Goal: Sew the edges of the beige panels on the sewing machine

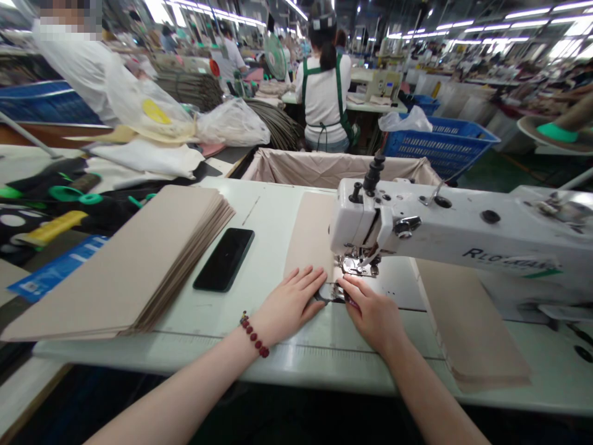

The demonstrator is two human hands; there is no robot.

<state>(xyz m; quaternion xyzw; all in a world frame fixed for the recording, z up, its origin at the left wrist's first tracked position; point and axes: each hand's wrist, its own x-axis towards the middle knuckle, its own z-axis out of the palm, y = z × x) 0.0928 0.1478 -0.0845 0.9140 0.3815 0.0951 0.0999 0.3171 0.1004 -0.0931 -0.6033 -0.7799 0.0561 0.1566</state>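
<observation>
A beige panel (pixel 309 228) lies flat on the table, its right edge running under the head of a white sewing machine (pixel 445 216) beside the presser foot (pixel 360 264). My left hand (pixel 291 303) rests flat on the panel's near edge, fingers stretched out. A beaded bracelet (pixel 252 334) circles that wrist. Just in front of the presser foot, my right hand (pixel 373 309) has its fingers drawn together at the panel's near right corner. Something small and dark red (pixel 351 300) shows beneath these fingers; its kind is unclear.
A stack of beige panels (pixel 139 247) and a black phone (pixel 224 259) lie to the left. More beige pieces (pixel 467 321) sit right, partly behind the machine arm. Beyond the table are a cloth-lined bin (pixel 296 167), a blue crate (pixel 440 139) and a seated person (pixel 324 93).
</observation>
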